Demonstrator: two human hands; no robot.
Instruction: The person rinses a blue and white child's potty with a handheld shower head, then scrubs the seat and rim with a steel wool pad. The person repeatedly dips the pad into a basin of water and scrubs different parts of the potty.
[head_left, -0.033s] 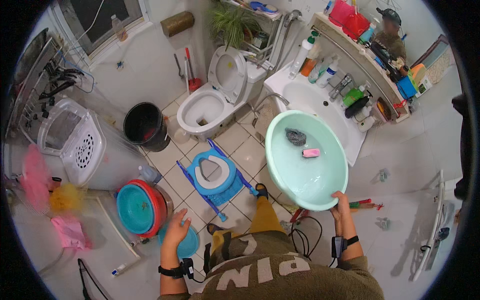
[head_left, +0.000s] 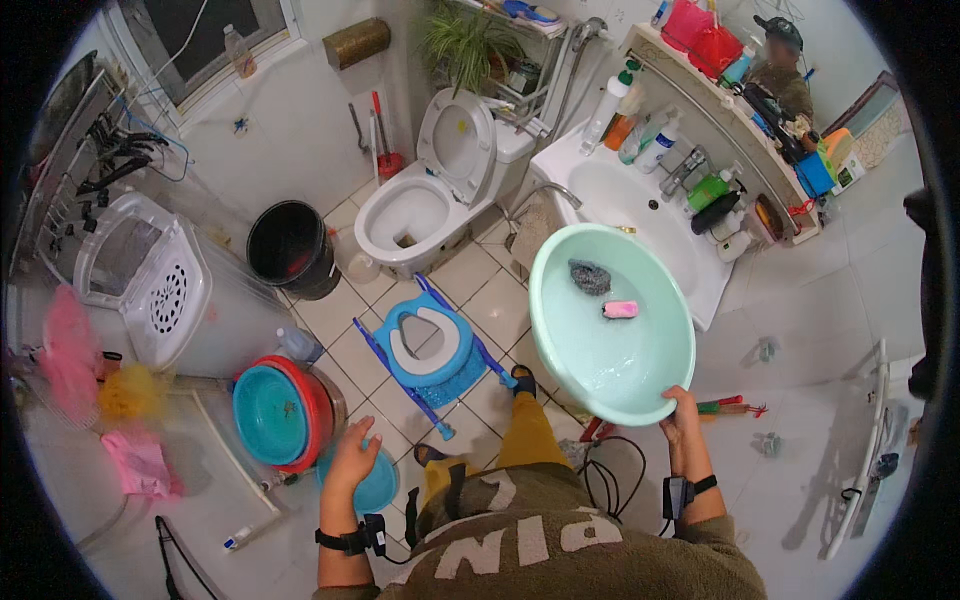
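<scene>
My right hand (head_left: 681,418) grips the near rim of a large pale green washbasin (head_left: 556,335). The basin is tilted, its far side overlapping the front of the white sink (head_left: 597,188). Inside it lie a dark grey scrubber (head_left: 590,277), likely of steel wool, and a small pink block (head_left: 620,310) whose kind I cannot make out. A little water seems to glisten on its bottom. Nothing is in my left hand (head_left: 355,453), held with fingers apart over a blue basin (head_left: 374,486) at the lower left.
Ahead on the tiled floor stands a blue child's toilet seat (head_left: 430,345) with a folding frame. Behind it are the open toilet (head_left: 405,225) and a black bucket (head_left: 290,250). Red and teal basins (head_left: 318,415) sit left, beside a washing machine (head_left: 225,300). Bottles (head_left: 655,150) line the sink.
The green basin has shifted very slightly toward me and to the left, still in my right hand. My left hand has hardly moved.
</scene>
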